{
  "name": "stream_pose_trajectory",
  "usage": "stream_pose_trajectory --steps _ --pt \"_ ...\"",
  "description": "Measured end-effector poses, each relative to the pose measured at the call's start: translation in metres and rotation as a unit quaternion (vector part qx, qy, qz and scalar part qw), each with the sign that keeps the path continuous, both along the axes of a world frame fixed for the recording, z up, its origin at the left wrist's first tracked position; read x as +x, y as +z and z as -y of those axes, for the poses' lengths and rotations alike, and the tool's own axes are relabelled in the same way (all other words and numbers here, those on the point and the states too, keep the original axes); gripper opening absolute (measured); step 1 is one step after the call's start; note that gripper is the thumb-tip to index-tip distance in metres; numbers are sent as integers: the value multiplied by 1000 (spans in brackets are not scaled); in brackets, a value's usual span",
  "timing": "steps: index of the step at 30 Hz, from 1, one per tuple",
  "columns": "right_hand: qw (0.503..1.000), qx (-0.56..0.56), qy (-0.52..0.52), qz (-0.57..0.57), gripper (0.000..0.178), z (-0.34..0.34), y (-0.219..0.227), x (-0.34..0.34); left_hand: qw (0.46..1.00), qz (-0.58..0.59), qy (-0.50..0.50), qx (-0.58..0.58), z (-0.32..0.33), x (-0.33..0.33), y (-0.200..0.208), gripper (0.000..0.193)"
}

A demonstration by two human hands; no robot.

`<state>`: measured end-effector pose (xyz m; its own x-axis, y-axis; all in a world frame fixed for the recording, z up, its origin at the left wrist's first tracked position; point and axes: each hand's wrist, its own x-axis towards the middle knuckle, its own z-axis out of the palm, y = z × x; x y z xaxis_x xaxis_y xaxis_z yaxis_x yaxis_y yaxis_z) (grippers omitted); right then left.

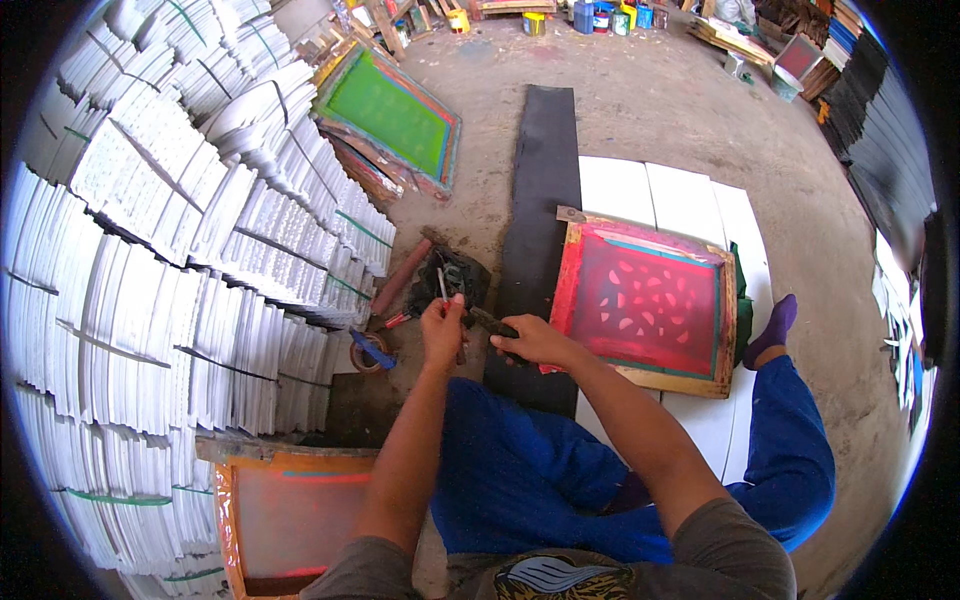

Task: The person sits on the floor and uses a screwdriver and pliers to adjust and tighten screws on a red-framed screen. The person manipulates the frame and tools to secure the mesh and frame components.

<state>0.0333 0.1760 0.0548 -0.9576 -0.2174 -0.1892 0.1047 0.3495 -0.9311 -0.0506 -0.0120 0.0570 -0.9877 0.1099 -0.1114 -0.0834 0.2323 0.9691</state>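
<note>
Grey T-shirt point(737, 550) nearest on my remote feed. Left hand point(442, 327): fist closed round a slim pale tool point(441, 283), pointing away from the body. Right hand point(535, 341): fingers wrapped round a dark stick-like tool point(491, 322), long axis slanting forward-left, tip just beside left fist. Red silkscreen point(645, 298) lies rightward, right hand nearer.

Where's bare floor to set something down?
Floor between the green screen and black strip; also right of the white boards, beyond the purple sock. Crowded: around the left hand, with black bag and reddish tube between white stacks and strip.
</note>
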Motion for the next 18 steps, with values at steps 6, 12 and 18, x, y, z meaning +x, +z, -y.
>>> stream_pose_trajectory --steps 6,12,18 --pt "982 -129 -82 109 38 -2 -12 12 915 -173 45 -362 19 -62 -39 45" --pt "941 229 -248 -1 46 -61 -45 56 886 -141 27 -441 1 -54 -14 46" --pt "805 453 -383 0 41 -126 -75 111 916 -230 -39 -327 -65 1 -12 48"
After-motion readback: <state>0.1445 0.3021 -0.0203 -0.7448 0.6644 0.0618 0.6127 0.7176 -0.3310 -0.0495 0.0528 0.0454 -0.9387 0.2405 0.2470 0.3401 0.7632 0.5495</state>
